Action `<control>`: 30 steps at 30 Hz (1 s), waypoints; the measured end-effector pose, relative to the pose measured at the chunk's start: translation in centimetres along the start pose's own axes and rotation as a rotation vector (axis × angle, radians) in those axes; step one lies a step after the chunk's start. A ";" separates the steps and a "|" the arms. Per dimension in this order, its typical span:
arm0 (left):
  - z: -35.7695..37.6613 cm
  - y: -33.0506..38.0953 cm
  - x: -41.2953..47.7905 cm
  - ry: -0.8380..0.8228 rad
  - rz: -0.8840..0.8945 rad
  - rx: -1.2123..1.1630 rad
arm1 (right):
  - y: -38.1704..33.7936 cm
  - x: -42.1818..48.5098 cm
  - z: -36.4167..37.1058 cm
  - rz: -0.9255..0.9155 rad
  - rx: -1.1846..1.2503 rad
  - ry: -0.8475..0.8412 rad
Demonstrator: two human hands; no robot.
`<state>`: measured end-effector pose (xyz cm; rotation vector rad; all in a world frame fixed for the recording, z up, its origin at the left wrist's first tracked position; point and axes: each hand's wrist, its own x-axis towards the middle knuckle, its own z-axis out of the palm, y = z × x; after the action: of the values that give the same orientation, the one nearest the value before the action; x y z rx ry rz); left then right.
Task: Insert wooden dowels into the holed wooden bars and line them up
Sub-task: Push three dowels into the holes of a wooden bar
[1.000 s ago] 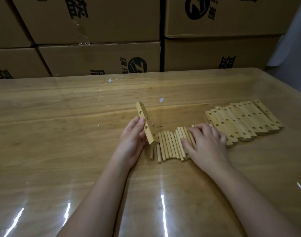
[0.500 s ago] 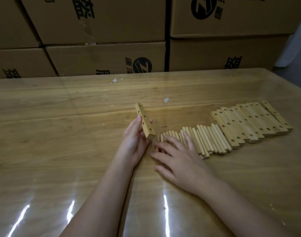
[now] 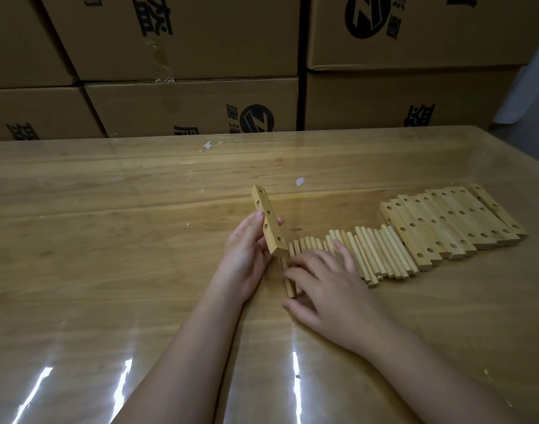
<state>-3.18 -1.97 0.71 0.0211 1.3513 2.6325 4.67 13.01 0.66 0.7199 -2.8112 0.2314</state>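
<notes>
My left hand (image 3: 247, 255) grips one holed wooden bar (image 3: 268, 220) and holds it on edge, tilted, its near end just above the table. A row of several wooden dowels (image 3: 378, 252) lies side by side to the right of that bar. My right hand (image 3: 326, 283) rests flat on the left end of the dowel row with fingers spread and fairly straight. One dowel (image 3: 288, 284) sticks out toward me from under those fingers. Several more holed bars (image 3: 452, 224) lie packed together flat at the right.
The wooden table (image 3: 109, 240) has a glossy clear cover that shows glare streaks near me. Stacked cardboard boxes (image 3: 185, 105) stand right behind its far edge. The table's right edge runs close behind the flat bars.
My right hand has moved left along the dowel row, from its right part to its left end beside the held bar. My left hand keeps the bar in about the same place.
</notes>
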 end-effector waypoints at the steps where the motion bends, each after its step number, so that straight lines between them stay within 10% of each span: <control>1: 0.0 0.0 0.0 0.000 0.000 0.003 | 0.0 0.0 -0.1 0.007 0.004 -0.017; 14: -0.4 0.3 0.2 0.051 -0.038 -0.100 | 0.0 0.0 -0.1 -0.273 0.145 0.200; 30: -0.1 0.5 -0.1 0.084 -0.109 -0.069 | 1.9 0.2 0.0 0.258 0.140 0.400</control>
<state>-3.21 -2.36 1.07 -0.1695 1.2483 2.6133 3.55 14.55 0.56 0.2906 -2.5088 0.5554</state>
